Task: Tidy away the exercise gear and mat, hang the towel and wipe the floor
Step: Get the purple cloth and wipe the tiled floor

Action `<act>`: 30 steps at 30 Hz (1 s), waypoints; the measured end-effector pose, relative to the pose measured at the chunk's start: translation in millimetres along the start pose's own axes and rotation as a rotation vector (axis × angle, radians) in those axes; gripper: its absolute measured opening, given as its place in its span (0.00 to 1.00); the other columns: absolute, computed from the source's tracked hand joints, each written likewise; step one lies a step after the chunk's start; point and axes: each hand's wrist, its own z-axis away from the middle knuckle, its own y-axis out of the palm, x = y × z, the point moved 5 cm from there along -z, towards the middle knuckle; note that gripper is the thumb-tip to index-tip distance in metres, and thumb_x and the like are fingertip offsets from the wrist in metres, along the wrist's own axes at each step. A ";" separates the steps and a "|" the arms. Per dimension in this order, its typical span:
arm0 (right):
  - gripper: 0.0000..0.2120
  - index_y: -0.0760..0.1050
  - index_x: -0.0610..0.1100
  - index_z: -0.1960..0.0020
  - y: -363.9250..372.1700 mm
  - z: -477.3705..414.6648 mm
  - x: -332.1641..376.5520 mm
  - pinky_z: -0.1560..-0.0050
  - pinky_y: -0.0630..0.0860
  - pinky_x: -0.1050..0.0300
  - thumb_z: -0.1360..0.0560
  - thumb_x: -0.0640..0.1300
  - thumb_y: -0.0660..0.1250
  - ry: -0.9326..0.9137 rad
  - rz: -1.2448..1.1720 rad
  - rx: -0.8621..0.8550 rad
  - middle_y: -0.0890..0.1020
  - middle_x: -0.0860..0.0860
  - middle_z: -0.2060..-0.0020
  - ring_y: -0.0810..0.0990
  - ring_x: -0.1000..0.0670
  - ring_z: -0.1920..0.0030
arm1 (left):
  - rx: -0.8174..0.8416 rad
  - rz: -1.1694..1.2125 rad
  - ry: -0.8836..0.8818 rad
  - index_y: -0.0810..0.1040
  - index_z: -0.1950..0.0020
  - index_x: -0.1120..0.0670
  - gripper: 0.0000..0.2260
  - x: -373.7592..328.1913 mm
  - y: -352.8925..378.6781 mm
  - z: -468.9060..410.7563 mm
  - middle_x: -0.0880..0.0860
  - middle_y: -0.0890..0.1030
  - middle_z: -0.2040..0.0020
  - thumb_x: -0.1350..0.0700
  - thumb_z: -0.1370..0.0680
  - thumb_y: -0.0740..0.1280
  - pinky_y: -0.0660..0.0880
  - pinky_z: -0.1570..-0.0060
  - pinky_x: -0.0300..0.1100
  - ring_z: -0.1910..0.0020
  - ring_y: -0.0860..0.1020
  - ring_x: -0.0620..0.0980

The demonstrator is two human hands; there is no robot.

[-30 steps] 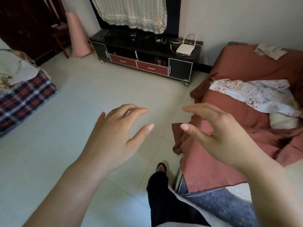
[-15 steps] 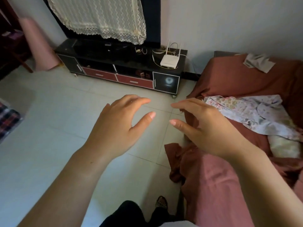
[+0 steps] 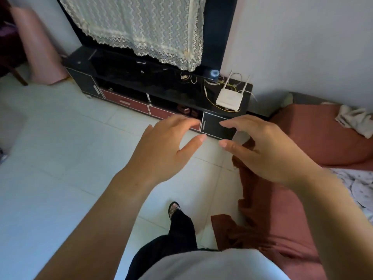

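While both arms reach forward over the pale tiled floor [image 3: 60,158], neither hand holds anything. The left hand [image 3: 161,150] and the right hand [image 3: 268,150] hover palm-down near the centre of the view, fingers spread wide and gently bent, thumbs pointing at each other across a small gap. That pose matches the one half a second ago.

What differs is the view. The low black cabinet [image 3: 125,77] with red drawer fronts sat well beyond the fingertips before. Now it looms larger, and its right-hand door lies directly behind the fingertips of both hands. The white router [image 3: 229,100] on its top stands at 1 o'clock, just above the right hand. The lace cloth [image 3: 145,27] draped over the dark screen fills 12 o'clock.

A pink roll [image 3: 38,47], possibly the mat though I cannot tell, leans upright against the wall at 10 o'clock beside the cabinet's left end, a little larger than before. The plaid fabric seen at 9 o'clock half a second ago has left the picture.

At 3 o'clock the red-covered sofa [image 3: 323,138] runs down to 5 o'clock. A crumpled white cloth [image 3: 357,120] lies on its upper part; whether it is the towel is unclear. The floral cloth [image 3: 355,184], earlier spread across the sofa's middle, now shows only at the right edge. At 6 o'clock a black trouser leg [image 3: 177,235] and a sandalled foot [image 3: 174,208] are planted further forward on the tiles than before.
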 end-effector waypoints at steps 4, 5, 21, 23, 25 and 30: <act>0.26 0.70 0.56 0.35 3.6 -104.5 17.6 0.47 0.65 0.74 0.30 0.65 0.56 -0.091 0.032 0.070 0.70 0.65 0.46 0.67 0.66 0.46 | -0.004 -0.054 -0.047 0.65 0.31 0.42 0.25 52.7 -48.3 -69.7 0.44 0.68 0.31 0.35 0.24 0.48 0.64 0.33 0.56 0.32 0.66 0.44; 0.26 0.70 0.56 0.35 7.1 -127.1 21.4 0.48 0.66 0.73 0.29 0.65 0.55 -0.111 0.035 0.088 0.70 0.65 0.46 0.67 0.67 0.47 | -0.006 -0.067 -0.058 0.65 0.30 0.42 0.25 64.1 -58.6 -82.8 0.43 0.68 0.31 0.34 0.24 0.48 0.64 0.33 0.56 0.32 0.66 0.44; 0.29 0.71 0.54 0.36 66.8 -481.6 63.4 0.50 0.61 0.83 0.32 0.65 0.57 -0.299 -0.097 0.232 0.71 0.64 0.45 0.68 0.73 0.47 | -0.161 -0.061 -0.325 0.67 0.31 0.42 0.27 289.6 -182.4 -260.2 0.43 0.71 0.32 0.33 0.26 0.47 0.67 0.34 0.54 0.34 0.69 0.44; 0.31 0.71 0.53 0.35 74.1 -534.2 63.7 0.49 0.61 0.83 0.33 0.66 0.56 -0.321 -0.101 0.251 0.72 0.63 0.44 0.69 0.71 0.47 | -0.163 -0.071 -0.326 0.67 0.32 0.43 0.28 317.9 -196.3 -301.0 0.43 0.72 0.34 0.33 0.26 0.45 0.68 0.36 0.54 0.36 0.71 0.44; 0.31 0.71 0.53 0.35 81.4 -590.3 66.4 0.49 0.60 0.83 0.33 0.67 0.55 -0.350 -0.083 0.280 0.73 0.62 0.43 0.68 0.68 0.46 | -0.173 -0.071 -0.343 0.68 0.32 0.43 0.28 346.9 -215.8 -340.4 0.43 0.72 0.35 0.33 0.26 0.46 0.68 0.37 0.54 0.37 0.71 0.44; 0.28 0.72 0.51 0.36 106.9 -719.7 103.3 0.45 0.63 0.79 0.31 0.64 0.57 -0.451 -0.088 0.354 0.73 0.62 0.44 0.70 0.65 0.44 | -0.222 -0.066 -0.464 0.67 0.32 0.41 0.25 424.8 -275.3 -400.3 0.43 0.72 0.34 0.34 0.25 0.48 0.66 0.35 0.54 0.36 0.70 0.44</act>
